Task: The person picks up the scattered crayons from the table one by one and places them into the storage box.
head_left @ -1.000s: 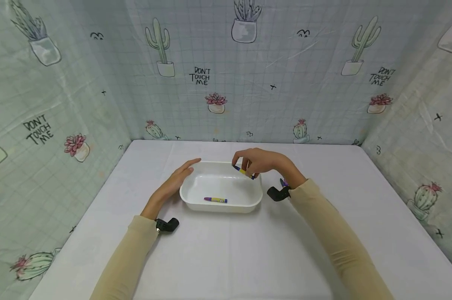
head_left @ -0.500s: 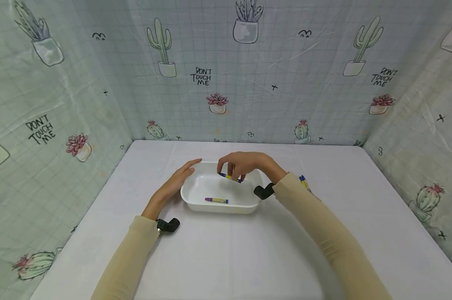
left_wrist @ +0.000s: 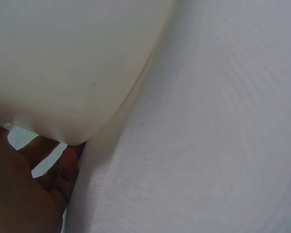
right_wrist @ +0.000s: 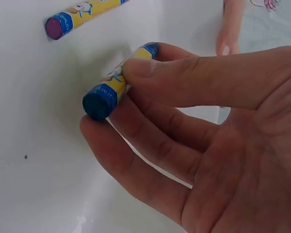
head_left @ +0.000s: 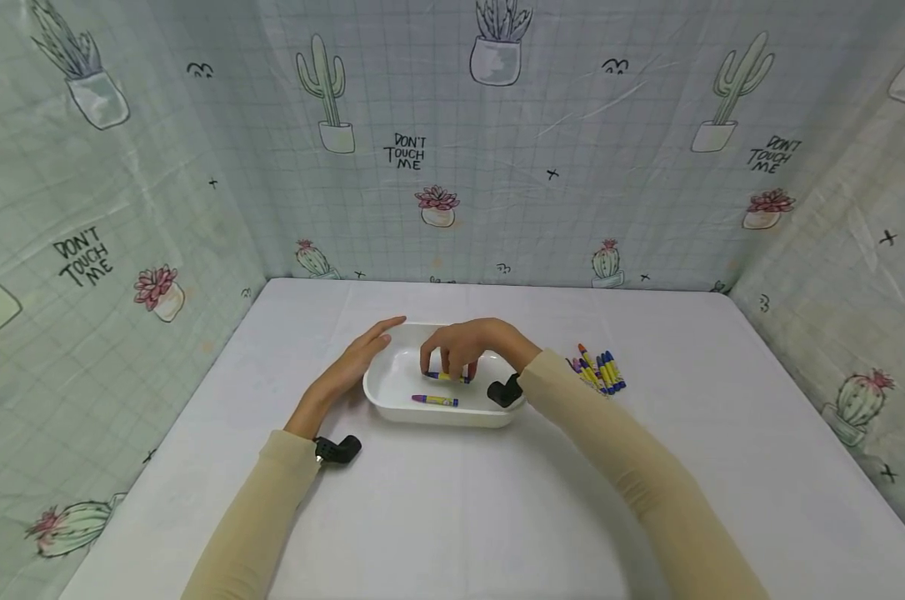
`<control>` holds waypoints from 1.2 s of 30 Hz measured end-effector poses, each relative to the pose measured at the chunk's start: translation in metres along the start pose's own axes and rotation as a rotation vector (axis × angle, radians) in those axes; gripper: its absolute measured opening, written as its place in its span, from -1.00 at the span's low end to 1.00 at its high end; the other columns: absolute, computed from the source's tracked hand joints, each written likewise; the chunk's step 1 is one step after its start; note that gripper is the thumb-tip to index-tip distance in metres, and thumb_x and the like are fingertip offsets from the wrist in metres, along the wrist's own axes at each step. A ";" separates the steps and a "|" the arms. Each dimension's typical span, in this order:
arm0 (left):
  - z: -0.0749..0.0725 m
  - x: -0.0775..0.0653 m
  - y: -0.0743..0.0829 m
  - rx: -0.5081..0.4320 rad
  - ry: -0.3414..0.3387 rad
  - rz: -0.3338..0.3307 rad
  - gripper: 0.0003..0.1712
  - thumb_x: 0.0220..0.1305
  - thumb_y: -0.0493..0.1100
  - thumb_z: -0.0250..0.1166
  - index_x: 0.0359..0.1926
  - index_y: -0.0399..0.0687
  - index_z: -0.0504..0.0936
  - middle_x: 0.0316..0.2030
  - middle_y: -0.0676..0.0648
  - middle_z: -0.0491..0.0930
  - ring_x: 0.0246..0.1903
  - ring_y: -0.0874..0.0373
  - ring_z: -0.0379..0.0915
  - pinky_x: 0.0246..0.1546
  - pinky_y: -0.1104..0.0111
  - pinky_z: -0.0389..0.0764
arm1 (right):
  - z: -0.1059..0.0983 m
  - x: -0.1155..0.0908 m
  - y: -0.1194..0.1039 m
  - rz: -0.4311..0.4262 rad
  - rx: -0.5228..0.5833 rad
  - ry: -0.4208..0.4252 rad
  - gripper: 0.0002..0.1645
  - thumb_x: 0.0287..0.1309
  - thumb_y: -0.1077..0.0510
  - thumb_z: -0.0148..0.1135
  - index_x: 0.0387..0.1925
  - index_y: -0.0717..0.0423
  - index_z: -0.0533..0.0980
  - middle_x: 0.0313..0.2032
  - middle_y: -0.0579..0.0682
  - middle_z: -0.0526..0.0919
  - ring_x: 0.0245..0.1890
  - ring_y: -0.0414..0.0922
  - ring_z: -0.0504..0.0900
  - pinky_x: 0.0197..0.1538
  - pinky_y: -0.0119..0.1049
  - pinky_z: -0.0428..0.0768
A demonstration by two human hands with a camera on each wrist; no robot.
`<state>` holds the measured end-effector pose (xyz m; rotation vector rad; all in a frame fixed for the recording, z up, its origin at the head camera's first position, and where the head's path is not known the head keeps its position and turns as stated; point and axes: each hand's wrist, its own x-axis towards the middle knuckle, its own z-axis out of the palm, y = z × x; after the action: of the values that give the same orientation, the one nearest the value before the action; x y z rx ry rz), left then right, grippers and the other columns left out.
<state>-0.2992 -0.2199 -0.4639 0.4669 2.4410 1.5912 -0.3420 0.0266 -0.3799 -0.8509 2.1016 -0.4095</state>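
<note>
A blue crayon [right_wrist: 117, 77] with a yellow wrapper is pinched by my right hand [head_left: 456, 343], thumb on top and fingers beneath. In the head view the hand is low inside the white tray [head_left: 373, 400]. A purple crayon [head_left: 435, 401] lies on the tray floor nearer the front wall. My left hand [head_left: 352, 360] rests against the tray's left end, its fingers stretched along the rim. In the left wrist view, the left fingers [left_wrist: 63, 177] touch the outside of the tray; part of that hand is out of sight.
Several crayons [head_left: 598, 372] lie in a loose group on the white table [head_left: 452, 517], right of the tray and beside the right sleeve. Patterned cloth walls [head_left: 512, 217] stand at the back and sides.
My right hand has moved left and down into the tray with the blue crayon. The crayon group at right has come out from behind the right arm. The left hand has stayed put.
</note>
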 end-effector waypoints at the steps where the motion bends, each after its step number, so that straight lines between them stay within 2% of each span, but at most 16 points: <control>1: 0.000 0.000 0.000 0.001 0.000 0.003 -0.44 0.70 0.03 -0.21 0.61 0.31 0.15 0.61 -0.11 0.13 0.45 -0.19 0.28 0.34 -0.05 0.40 | 0.001 0.002 -0.001 0.006 0.002 -0.007 -0.45 0.26 0.42 0.28 0.19 -0.10 0.56 0.06 0.09 0.63 -0.11 -0.04 0.71 -0.12 -0.13 0.77; 7: -0.001 0.001 0.000 0.005 -0.003 0.009 -0.43 0.69 0.03 -0.20 0.62 0.30 0.14 0.61 -0.12 0.13 0.47 -0.20 0.25 0.38 -0.11 0.35 | 0.005 0.009 -0.006 0.035 0.014 -0.069 -0.49 0.26 0.43 0.25 0.17 -0.04 0.57 0.08 0.07 0.55 -0.18 -0.08 0.66 -0.03 -0.10 0.76; 15: -0.001 0.001 -0.001 0.001 0.001 0.009 -0.43 0.68 0.09 -0.19 0.61 0.32 0.16 0.60 -0.09 0.16 0.47 -0.18 0.25 0.38 -0.08 0.33 | 0.008 0.014 -0.010 0.045 0.015 -0.112 -0.52 0.26 0.42 0.26 0.12 -0.06 0.58 -0.01 0.06 0.55 -0.25 -0.10 0.62 -0.05 -0.12 0.76; 24: 0.001 0.000 0.000 0.019 0.005 0.005 -0.42 0.69 0.01 -0.21 0.63 0.25 0.14 0.63 -0.10 0.07 0.49 -0.21 0.20 0.38 -0.11 0.33 | 0.011 0.020 -0.013 0.054 0.009 -0.115 -0.60 0.21 0.44 0.31 0.04 0.07 0.58 -0.14 0.01 0.59 -0.28 -0.11 0.68 -0.04 -0.10 0.77; 31: 0.002 0.000 -0.001 0.025 0.008 -0.003 -0.41 0.69 0.08 -0.21 0.63 0.28 0.13 0.62 -0.11 0.10 0.40 -0.18 0.31 0.24 0.10 0.46 | 0.015 0.021 -0.013 0.054 0.010 -0.103 -0.66 0.18 0.45 0.31 -0.05 0.09 0.59 -0.18 0.00 0.60 -0.32 -0.12 0.69 -0.07 -0.12 0.77; 36: 0.002 -0.002 -0.001 0.011 0.013 0.005 -0.41 0.69 0.08 -0.20 0.63 0.25 0.14 0.60 -0.14 0.14 0.41 -0.20 0.31 0.29 0.01 0.43 | 0.014 0.021 -0.012 0.061 0.036 -0.122 -0.65 0.20 0.43 0.32 -0.03 0.07 0.60 -0.14 0.02 0.62 -0.30 -0.10 0.69 -0.07 -0.14 0.77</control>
<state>-0.2970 -0.2193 -0.4653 0.4667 2.4614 1.5888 -0.3347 0.0031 -0.3939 -0.7701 1.9965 -0.3537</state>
